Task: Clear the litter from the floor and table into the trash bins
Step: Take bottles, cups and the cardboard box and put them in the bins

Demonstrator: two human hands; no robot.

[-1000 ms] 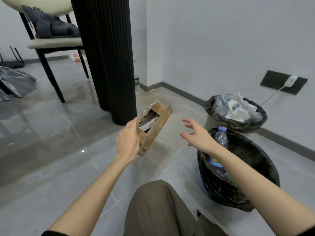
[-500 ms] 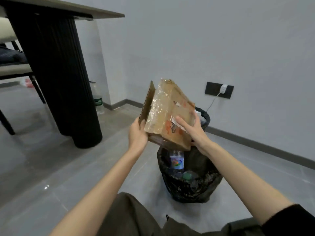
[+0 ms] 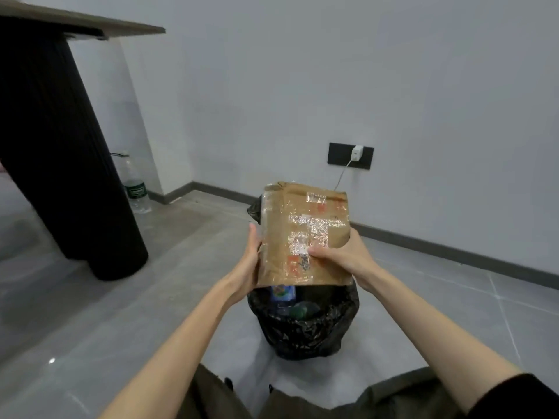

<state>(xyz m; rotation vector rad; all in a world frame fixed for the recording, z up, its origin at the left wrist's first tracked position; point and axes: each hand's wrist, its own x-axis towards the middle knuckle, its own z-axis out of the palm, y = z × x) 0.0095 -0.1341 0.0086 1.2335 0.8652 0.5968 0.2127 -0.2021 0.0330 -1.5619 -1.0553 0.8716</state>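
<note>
**Cardboard box held over the lined bin**

The taped cardboard box (image 3: 304,234) was held upright in the air, directly above the mouth of the near trash bin (image 3: 302,331). Its lower edge sat just over the black liner's rim. The left hand (image 3: 246,270) gripped the box's left edge, palm against the side. Its fingers (image 3: 253,240) were pressed together and pointed upward, and whether their tips wrapped behind the box could not be told. The right hand (image 3: 344,257) pinched the lower right part, thumb laid flat across the taped front and the other fingers hidden behind.

Inside the bin lay a plastic bottle with a blue label (image 3: 282,294) and a green cap (image 3: 300,309). A second black liner (image 3: 254,210) showed just behind the box's left edge.

The bin stood on the grey tiled floor (image 3: 151,297), near the wall. On that wall a white charger (image 3: 357,152) sat in a dark socket plate (image 3: 338,154), its cable running down behind the box. To the left stood the table (image 3: 90,24) on a black ribbed pedestal (image 3: 60,161), with a clear water bottle (image 3: 136,186) on the floor just beside it.
</note>
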